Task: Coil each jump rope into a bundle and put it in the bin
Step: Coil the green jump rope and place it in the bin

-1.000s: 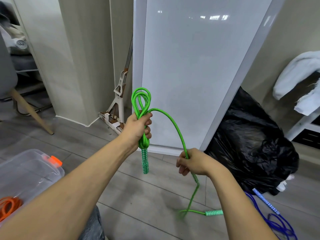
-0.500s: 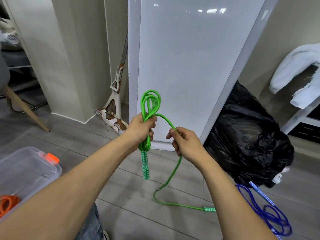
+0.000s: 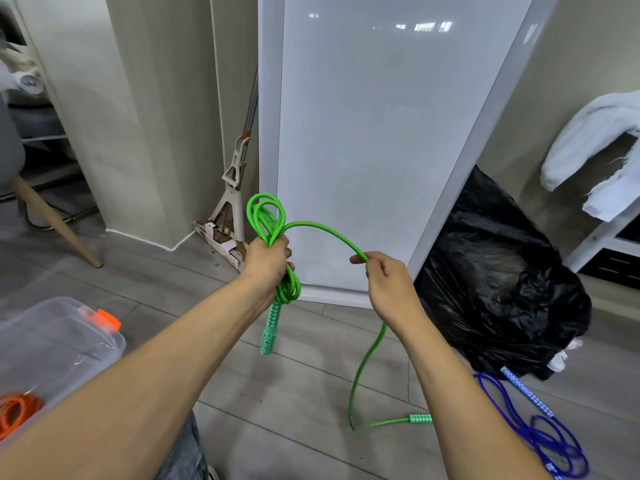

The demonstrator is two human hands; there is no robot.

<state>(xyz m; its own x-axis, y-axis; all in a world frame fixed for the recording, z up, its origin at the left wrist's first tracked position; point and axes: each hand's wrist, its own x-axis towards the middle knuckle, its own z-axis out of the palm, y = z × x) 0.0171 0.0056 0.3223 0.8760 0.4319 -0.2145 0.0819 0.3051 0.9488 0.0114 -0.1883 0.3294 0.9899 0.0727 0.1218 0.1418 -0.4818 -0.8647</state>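
My left hand (image 3: 268,259) grips several loops of the green jump rope (image 3: 265,216), which stick up above the fist while one patterned handle hangs below it. My right hand (image 3: 386,278) pinches the free strand of the same rope to the right. From there the rope drops to the floor, where its second handle (image 3: 419,418) lies. A clear plastic bin (image 3: 62,341) with an orange latch stands at the lower left, with an orange rope (image 3: 17,408) inside. A blue jump rope (image 3: 540,434) lies loose on the floor at the lower right.
A white panel (image 3: 381,133) leans against the wall straight ahead, with a mop (image 3: 235,188) to its left. A full black rubbish bag (image 3: 498,278) sits at the right, beside a shelf with white cloth (image 3: 595,150). A chair leg (image 3: 52,223) stands far left.
My right hand has moved away from the left hand to the right, sliding along the green strand. The loop between the hands has widened and the floor handle has shifted slightly.
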